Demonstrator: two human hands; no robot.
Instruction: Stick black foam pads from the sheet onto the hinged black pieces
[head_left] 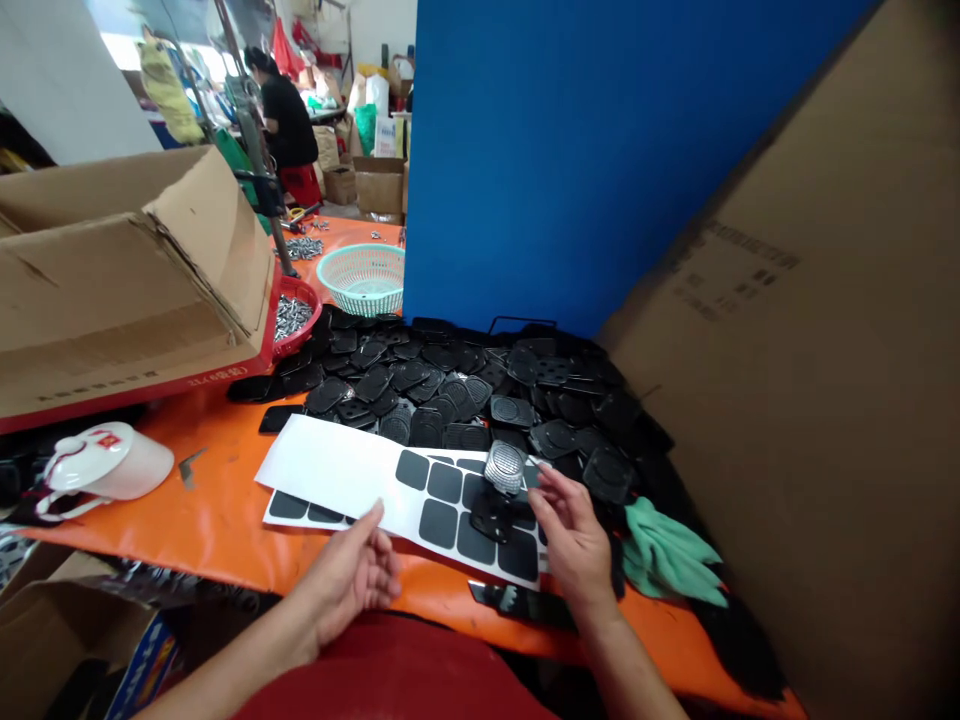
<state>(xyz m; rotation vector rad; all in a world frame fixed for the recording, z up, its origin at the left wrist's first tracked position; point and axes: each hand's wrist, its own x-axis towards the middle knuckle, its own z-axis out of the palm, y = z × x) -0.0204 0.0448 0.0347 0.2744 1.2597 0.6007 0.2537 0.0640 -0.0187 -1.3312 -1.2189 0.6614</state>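
My left hand is at the front edge of the table, its fingers loosely curled and apart, the thumb by the edge of a white sheet. Rounded black square stickers cover the sheet's right part. At the sheet's right end, my right hand has thumb and forefinger close together; whatever is between them is too small to make out. Just left of those fingertips are a silvery ridged plate and a glossy black piece, both over the stickers. Another stickered strip shows underneath.
Many flat black plastic parts are heaped behind the sheets. A green glove lies right, before a cardboard panel. At left are a white lidded mug and a cardboard box. A person sits farther back.
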